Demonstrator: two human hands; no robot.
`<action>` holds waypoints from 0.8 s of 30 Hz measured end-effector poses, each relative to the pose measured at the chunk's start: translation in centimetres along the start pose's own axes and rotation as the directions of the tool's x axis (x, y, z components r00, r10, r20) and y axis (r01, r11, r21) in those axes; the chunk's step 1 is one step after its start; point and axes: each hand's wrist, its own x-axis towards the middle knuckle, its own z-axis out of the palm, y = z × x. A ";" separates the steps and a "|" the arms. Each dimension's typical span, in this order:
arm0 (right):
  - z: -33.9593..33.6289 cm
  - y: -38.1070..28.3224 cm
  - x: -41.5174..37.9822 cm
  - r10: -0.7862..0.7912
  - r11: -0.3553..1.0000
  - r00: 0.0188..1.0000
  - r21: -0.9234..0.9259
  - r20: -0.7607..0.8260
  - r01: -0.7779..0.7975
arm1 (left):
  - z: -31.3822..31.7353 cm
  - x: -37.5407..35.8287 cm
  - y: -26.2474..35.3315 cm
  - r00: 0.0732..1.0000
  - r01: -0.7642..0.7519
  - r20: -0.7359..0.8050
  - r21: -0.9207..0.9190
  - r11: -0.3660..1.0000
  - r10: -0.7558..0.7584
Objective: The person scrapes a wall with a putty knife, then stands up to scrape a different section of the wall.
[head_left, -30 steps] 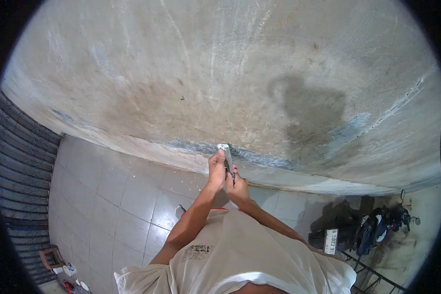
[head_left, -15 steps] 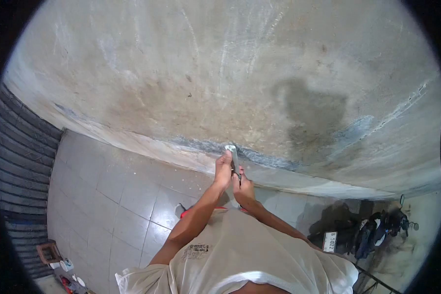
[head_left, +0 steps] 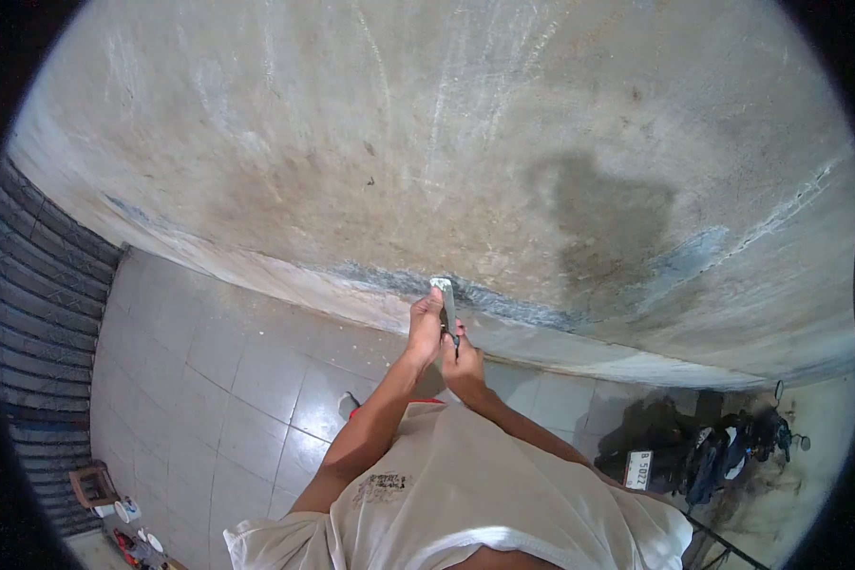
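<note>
A flat metal scraper [head_left: 448, 306] points away from me, its whitish tip against the rough grey patch [head_left: 513, 308] low on the stained wall [head_left: 304, 190]. My left hand [head_left: 425, 328] is closed on the blade part, with the thumb stretched along it near the tip. Behind it, my right hand [head_left: 463, 364] is wrapped round the dark handle. Both hands are close together at the wall's lower part.
Grey floor tiles [head_left: 247, 380] lie below the wall. A ribbed metal shutter [head_left: 43, 332] is at the left, with a wooden stool [head_left: 93, 487] and white cups [head_left: 126, 511] near it. A parked motorcycle [head_left: 722, 456] stands at the lower right.
Both hands and the scraper have shifted slightly left along the wall. The grip is the same.
</note>
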 end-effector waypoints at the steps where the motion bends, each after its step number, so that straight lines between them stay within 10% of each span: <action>1: -0.2 0.8 -0.1 -0.019 1.000 1.000 0.009 -0.010 0.019 | 0.0 -0.2 -0.6 1.000 0.006 0.000 0.003 1.000 -0.006; 7: 1.5 0.4 0.8 -0.235 0.971 0.956 -0.088 -0.179 0.222 | -0.7 -0.1 0.7 0.999 -0.034 -0.006 0.006 0.999 0.034; 9: 1.0 0.4 0.2 0.038 0.999 0.999 -0.038 -0.013 -0.038 | -1.0 0.1 -0.1 0.999 -0.030 -0.042 0.014 0.999 0.030; 13: 1.8 0.1 0.8 -0.042 0.999 0.993 -0.013 -0.110 0.041 | -0.7 0.6 0.4 0.996 -0.087 -0.006 0.064 0.994 0.087; 24: 7.4 2.8 -0.5 0.358 0.714 0.920 0.587 0.162 -0.382 | -1.9 0.0 1.3 0.963 -0.261 0.063 0.455 0.852 0.261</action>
